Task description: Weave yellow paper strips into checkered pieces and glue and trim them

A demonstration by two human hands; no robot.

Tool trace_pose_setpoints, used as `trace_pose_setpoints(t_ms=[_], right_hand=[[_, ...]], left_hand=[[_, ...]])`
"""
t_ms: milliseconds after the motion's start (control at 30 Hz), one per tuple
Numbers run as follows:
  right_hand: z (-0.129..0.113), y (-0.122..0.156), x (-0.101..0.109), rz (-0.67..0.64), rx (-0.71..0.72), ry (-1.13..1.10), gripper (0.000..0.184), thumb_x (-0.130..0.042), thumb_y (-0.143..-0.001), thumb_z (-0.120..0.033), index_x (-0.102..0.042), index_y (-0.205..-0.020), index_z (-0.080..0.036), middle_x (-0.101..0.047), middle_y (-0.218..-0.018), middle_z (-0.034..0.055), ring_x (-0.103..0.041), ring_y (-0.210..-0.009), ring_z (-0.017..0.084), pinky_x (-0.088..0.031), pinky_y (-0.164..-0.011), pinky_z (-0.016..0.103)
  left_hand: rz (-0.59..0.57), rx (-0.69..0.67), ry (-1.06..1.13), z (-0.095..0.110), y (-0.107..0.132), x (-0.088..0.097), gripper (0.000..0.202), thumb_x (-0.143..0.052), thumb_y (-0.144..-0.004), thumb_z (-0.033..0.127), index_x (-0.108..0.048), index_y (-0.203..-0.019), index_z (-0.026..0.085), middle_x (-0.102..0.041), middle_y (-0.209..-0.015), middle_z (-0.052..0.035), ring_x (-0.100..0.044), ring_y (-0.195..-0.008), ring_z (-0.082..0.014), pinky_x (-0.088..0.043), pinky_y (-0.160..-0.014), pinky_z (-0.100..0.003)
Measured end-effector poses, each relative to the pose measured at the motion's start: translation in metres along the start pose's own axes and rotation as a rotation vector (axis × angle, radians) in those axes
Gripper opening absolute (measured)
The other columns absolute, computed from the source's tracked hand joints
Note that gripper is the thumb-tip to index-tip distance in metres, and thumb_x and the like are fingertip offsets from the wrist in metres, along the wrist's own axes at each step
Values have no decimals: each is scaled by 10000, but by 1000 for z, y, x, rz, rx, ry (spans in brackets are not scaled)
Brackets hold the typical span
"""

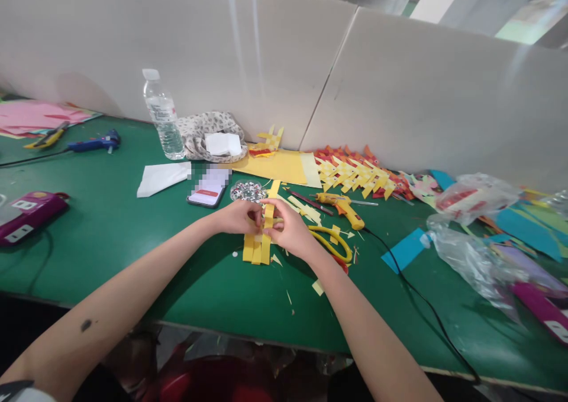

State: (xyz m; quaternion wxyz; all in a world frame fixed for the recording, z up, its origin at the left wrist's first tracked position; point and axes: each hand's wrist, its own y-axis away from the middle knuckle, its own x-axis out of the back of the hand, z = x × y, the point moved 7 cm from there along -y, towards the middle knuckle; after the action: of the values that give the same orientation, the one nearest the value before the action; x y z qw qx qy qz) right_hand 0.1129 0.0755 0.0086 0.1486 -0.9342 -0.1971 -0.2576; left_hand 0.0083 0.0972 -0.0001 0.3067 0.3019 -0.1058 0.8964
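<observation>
Right hand (290, 227): I've got thumb and fingers nearly closed, pinching a flat yellow paper strip (268, 213). Left hand (242, 217): fingers curled in just beside it; can't tell how firm the grip. Joined yellow paper strips (254, 251) hang below the fingers, over the green tabletop (199, 295). Beyond: round dish of shiny gems (244, 190), dark-framed phone (207, 190), yellow glue gun (352, 214), clear plastic water bottle (165, 121).
</observation>
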Motion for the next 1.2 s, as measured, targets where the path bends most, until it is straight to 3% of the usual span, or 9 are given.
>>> trace_pose_setpoints(t_ms=[200,433,600,767,867,1000,1100,1200], right_hand=[[-2,-2,5,53,50,186,616,-590,-663,-119,-417,-1232,-279,-473,-1103,66,-503,-988,186,-510,-721,309],[-14,2,20,119,72,503,632,-656,-639,-263,-414,-1223,-288,-504,-981,45,-515,-884,207,-453,-710,345],[-14,3,25,66,75,535,565,-675,-638,-272,-461,-1161,-271,-528,-895,24,-506,-859,202,-432,-700,323],[-7,-1,29,80,93,649,537,-703,-630,-390,-517,-1109,-236,-543,-912,50,-471,-932,255,-423,-782,388],[-4,-2,28,111,106,713,583,-686,-641,-455,-509,-1142,-215,-534,-1001,82,-444,-1004,290,-418,-815,417],[-4,-1,23,125,137,717,604,-682,-632,-502,-502,-1147,-244,-528,-1025,78,-444,-1018,293,-399,-860,445],[-4,-1,26,132,132,683,596,-690,-624,-501,-511,-1133,-245,-534,-1013,74,-446,-1012,286,-407,-853,438],[-4,0,34,136,94,641,610,-707,-605,-494,-515,-1133,-255,-537,-1004,76,-448,-1015,293,-431,-803,430]], left_hand=[[7,-10,-22,-5,0,1,119,-612,-589,228,-533,-647,161,-602,-683,1,-561,-655,-131,-416,-635,-248],[9,6,-27,-2,1,1,110,-612,-586,227,-536,-637,166,-602,-670,5,-557,-663,-137,-410,-642,-253],[-4,-6,-10,-2,1,0,117,-616,-587,222,-537,-649,162,-608,-694,-2,-563,-683,-142,-411,-661,-259],[-13,-32,-27,2,3,2,177,-639,-605,256,-526,-708,168,-574,-733,8,-535,-691,-139,-390,-638,-254],[-37,-28,112,5,4,1,286,-641,-658,347,-488,-838,186,-545,-758,14,-520,-680,-137,-390,-611,-254],[-50,-7,313,4,2,-1,305,-464,-815,467,-459,-931,185,-533,-729,7,-544,-684,-149,-422,-648,-284],[-31,5,309,-2,0,-2,299,-398,-854,461,-468,-938,183,-529,-726,4,-546,-680,-148,-426,-663,-291],[-34,11,268,-7,-3,-5,239,-462,-829,391,-466,-955,188,-515,-717,18,-535,-657,-138,-422,-645,-285]])
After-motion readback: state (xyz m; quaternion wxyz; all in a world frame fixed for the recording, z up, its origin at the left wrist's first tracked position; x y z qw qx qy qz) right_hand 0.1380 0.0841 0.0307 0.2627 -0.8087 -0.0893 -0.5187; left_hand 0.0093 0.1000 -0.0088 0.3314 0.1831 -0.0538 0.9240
